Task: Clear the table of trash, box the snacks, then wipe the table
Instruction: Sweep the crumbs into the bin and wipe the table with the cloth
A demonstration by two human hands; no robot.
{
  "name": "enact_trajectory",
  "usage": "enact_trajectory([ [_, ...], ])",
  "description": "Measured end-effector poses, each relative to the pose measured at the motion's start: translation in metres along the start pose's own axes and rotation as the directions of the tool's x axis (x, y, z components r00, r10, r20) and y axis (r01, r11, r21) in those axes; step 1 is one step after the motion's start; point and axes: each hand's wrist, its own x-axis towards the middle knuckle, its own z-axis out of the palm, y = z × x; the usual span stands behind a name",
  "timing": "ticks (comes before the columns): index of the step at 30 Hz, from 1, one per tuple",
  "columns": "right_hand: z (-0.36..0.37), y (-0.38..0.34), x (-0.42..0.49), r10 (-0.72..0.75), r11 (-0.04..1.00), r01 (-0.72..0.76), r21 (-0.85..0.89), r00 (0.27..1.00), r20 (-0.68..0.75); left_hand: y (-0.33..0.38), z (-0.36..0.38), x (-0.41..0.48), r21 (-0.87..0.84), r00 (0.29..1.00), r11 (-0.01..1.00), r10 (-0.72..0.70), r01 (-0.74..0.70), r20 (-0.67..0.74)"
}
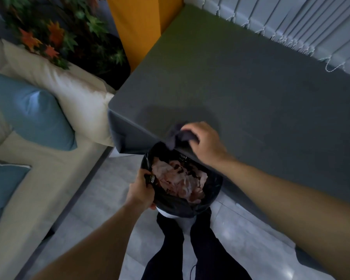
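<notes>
1. I stand on a pale tiled floor (101, 199). A cream sofa (49, 178) with a blue cushion (32, 112) is at the far left, and a plant (55, 33) with orange and green leaves is behind it.
2. A yellow panel (141, 27) rises just right of the plant, at the far corner of the grey table (251, 93).
3. My left hand (141, 190) grips the left rim of the trash bin (174, 203), fingers curled over its black liner. I cannot make out the small dark thing under my fingers.
4. The bin sits below the table's near edge, above my dark trousers (190, 249). Crumpled pinkish paper (180, 178) fills it.
5. A dark cloth (176, 136) hangs over the table's near edge, right above the bin.
6. My right hand (206, 142) is clamped on the cloth, fingers bent down around it, at the edge of the table.
7. Pale vertical blinds (291, 23) run along the table's far right side.
</notes>
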Motion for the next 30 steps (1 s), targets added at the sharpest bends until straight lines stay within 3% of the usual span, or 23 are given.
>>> enact_trajectory([
  [2, -0.012, 0.017, 0.011, 0.215, 0.975, -0.222, -0.018, 0.959, -0.183, 0.001, 0.005, -0.001, 0.011, 1.000, 1.000, -0.005, 0.005, -0.004],
  [3, -0.016, 0.024, 0.015, 0.264, 0.960, -0.277, -0.046, 0.946, -0.189, 0.001, 0.007, -0.001, 0.022, 1.000, 1.000, -0.004, 0.004, -0.004],
  [4, -0.016, 0.028, 0.015, 0.246, 0.958, -0.263, -0.110, 0.958, -0.145, 0.002, 0.010, -0.001, 0.036, 1.000, 0.999, 0.002, -0.002, -0.003],
  [7, -0.006, 0.025, -0.003, 0.045, 0.963, -0.031, -0.268, 0.998, 0.046, 0.005, 0.017, -0.003, 0.062, 1.000, 0.998, 0.007, -0.007, 0.000],
  [11, -0.011, 0.017, -0.022, -0.090, 0.989, 0.116, -0.090, 0.964, 0.249, 0.007, 0.030, -0.002, 0.137, 1.000, 0.990, 0.026, -0.025, -0.010],
  [13, -0.025, 0.021, -0.018, -0.118, 0.992, 0.124, -0.034, 0.981, 0.155, 0.009, 0.037, -0.002, 0.162, 0.999, 0.986, 0.032, -0.030, -0.012],
  [15, -0.043, 0.037, -0.008, 0.007, 0.999, -0.010, -0.038, 0.996, -0.084, 0.011, 0.045, -0.004, 0.147, 0.999, 0.989, 0.031, -0.029, -0.008],
  [17, -0.067, 0.065, 0.002, 0.176, 0.974, -0.214, -0.078, 0.924, -0.339, 0.013, 0.052, -0.006, 0.127, 1.000, 0.992, 0.022, -0.021, -0.004],
  [19, -0.087, 0.097, 0.008, 0.277, 0.908, -0.386, -0.161, 0.845, -0.458, 0.016, 0.060, -0.007, 0.120, 1.000, 0.993, 0.015, -0.015, 0.001],
  [21, -0.096, 0.115, 0.006, 0.340, 0.851, -0.461, -0.254, 0.850, -0.402, 0.019, 0.067, -0.008, 0.132, 1.000, 0.991, 0.012, -0.012, 0.003],
  [22, -0.095, 0.118, 0.003, 0.318, 0.854, -0.426, -0.299, 0.882, -0.349, 0.021, 0.071, -0.008, 0.134, 1.000, 0.991, 0.012, -0.012, 0.000],
  [26, -0.077, 0.091, -0.020, 0.158, 0.926, -0.194, -0.323, 0.978, -0.136, 0.028, 0.083, -0.012, 0.131, 1.000, 0.991, 0.019, -0.016, -0.021],
  [30, -0.053, 0.057, -0.043, -0.059, 0.979, 0.082, -0.185, 0.990, 0.125, 0.034, 0.090, -0.014, 0.130, 0.998, 0.991, 0.045, -0.041, -0.034],
])
